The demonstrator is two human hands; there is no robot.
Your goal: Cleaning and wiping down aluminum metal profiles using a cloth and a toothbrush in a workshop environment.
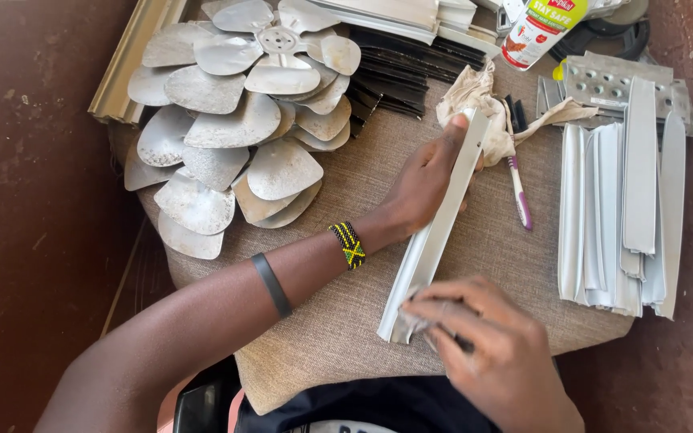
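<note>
Your left hand (423, 180) is pinning the upper end of a long bent aluminium strip (435, 232) flat on the fabric-covered counter (338, 321), fingers closed around its edge, so it's not sliding while you're working the other end. Your right hand (495, 345) is pinching a small wad of rag (415, 322) against the strip's near end, grip clamped on the rag; looks like you're wiping or rubbing that end.

The strip is lying diagonally across the middle of the counter, far end touching the crumpled cloth (479, 100).

A stack of matching strips (623, 208) is sitting well to the right, laid parallel, probably batched apart from the piece in hand. Fan blades (234, 128) are piling up on the far left, out of your working zone. A purple-tipped pen (519, 192) is lying just beside the strip, and a spray bottle (539, 28) is lying at the back, both in easy reach.
</note>
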